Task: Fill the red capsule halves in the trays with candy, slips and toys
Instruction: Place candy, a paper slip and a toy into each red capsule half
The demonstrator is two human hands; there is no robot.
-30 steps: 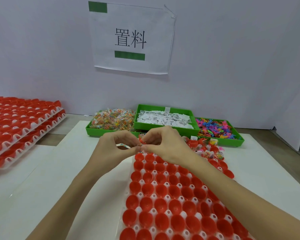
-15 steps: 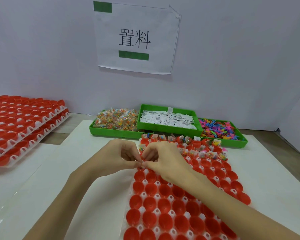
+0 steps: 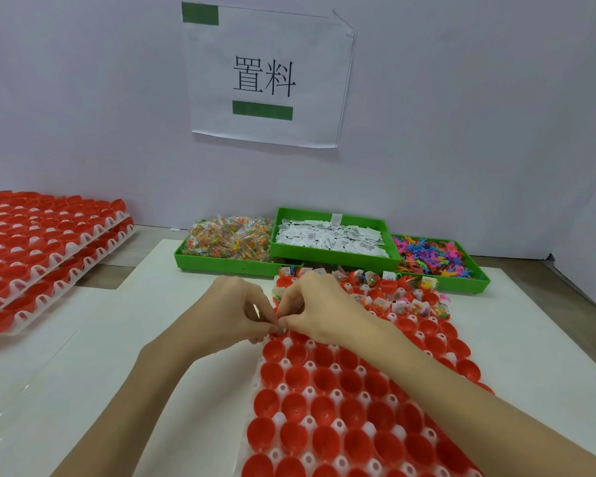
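A small packing or assembly workstation is shown. A printed paper sign [image 3: 267, 75] is taped to the plain partition wall, green bins [image 3: 334, 256] of sorted parts are lined up on the counter [image 3: 186, 325], and stacked trays of red capsule halves [image 3: 45, 249] are kept at the side.

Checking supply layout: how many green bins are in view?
3, in a row behind the capsule tray: candy bin left, slips bin middle, toys bin right. None seems hidden.

Item pinched between both hands' fingertips too small to identify; tray [image 3: 276, 452] cut off at bottom edge; stacked trays [image 3: 66, 249] cropped left
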